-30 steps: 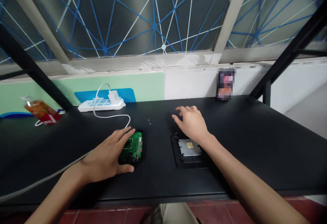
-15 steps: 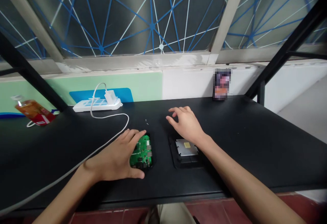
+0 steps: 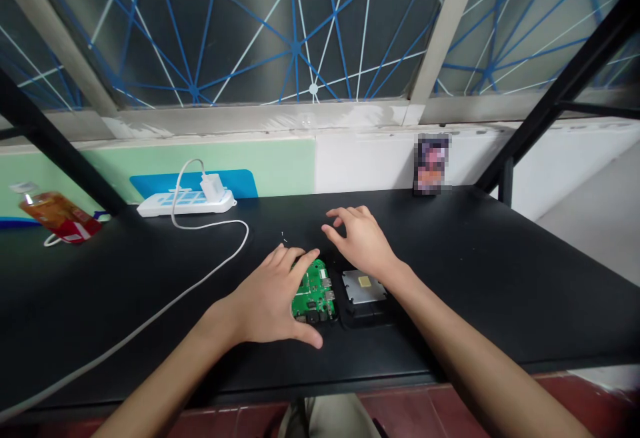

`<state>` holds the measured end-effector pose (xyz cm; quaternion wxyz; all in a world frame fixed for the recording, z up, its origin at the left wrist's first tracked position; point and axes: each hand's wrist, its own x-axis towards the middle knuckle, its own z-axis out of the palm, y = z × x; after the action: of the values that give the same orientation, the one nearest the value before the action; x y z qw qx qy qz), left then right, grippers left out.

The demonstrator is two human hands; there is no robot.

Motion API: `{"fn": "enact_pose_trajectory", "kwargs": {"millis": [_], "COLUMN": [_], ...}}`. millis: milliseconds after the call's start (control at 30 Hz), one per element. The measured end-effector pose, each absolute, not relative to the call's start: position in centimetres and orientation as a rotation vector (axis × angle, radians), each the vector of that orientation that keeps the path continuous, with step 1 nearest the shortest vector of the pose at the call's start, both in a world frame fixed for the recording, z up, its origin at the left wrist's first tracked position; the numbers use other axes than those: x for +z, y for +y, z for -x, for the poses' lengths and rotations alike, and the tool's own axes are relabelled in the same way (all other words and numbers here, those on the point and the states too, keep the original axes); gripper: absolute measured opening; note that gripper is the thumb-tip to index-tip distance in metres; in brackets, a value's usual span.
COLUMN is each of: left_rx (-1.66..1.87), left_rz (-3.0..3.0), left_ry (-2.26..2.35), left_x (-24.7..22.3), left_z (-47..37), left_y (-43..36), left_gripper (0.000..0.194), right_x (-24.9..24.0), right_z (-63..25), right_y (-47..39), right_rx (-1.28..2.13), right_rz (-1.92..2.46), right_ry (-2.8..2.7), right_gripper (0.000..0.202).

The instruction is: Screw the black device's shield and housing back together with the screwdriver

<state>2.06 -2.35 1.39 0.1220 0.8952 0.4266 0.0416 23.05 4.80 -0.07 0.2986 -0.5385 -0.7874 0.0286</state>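
Note:
My left hand (image 3: 270, 298) spans a green circuit board (image 3: 313, 289) seated in a black case half, thumb at the near edge and fingers over the far edge. Its palm hides the board's left side. Metal ports line the right edge of the board. Just to the right, close beside it, lies a black cover (image 3: 355, 318) with a silver metal plate (image 3: 364, 291), which carries a small yellowish square pad (image 3: 365, 281). My right hand (image 3: 363, 241) hovers past the cover's far side, fingers loosely bent and apart, holding nothing; its wrist overlaps the cover's right part.
A white power strip (image 3: 187, 204) with a white charger (image 3: 213, 187) stands at the back wall; its white cable (image 3: 200, 285) runs to the front left. A bottle (image 3: 65, 218) tilts at far left. A phone-like, pixelated object (image 3: 431, 165) leans on the wall. Tiny white bits lie mid-table.
My left hand has slid the circuit board in its case to the right, up beside the cover. My right hand has stayed almost in place. The view has shifted slightly.

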Motion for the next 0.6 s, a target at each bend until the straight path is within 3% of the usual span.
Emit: {"fn": "enact_pose_trajectory", "kwargs": {"millis": [600], "left_rx": [0.297], "left_rz": [-2.373], "left_ry": [1.181], "left_x": [-0.1], "left_z": [3.3], "left_y": [-2.7], "left_gripper": [0.113], "right_x": [-0.5], "right_z": [-22.7], "right_y": [4.6], "right_rx": [-0.083], "right_rz": [1.552], "right_ry": [-2.087], "right_gripper": [0.032]}}
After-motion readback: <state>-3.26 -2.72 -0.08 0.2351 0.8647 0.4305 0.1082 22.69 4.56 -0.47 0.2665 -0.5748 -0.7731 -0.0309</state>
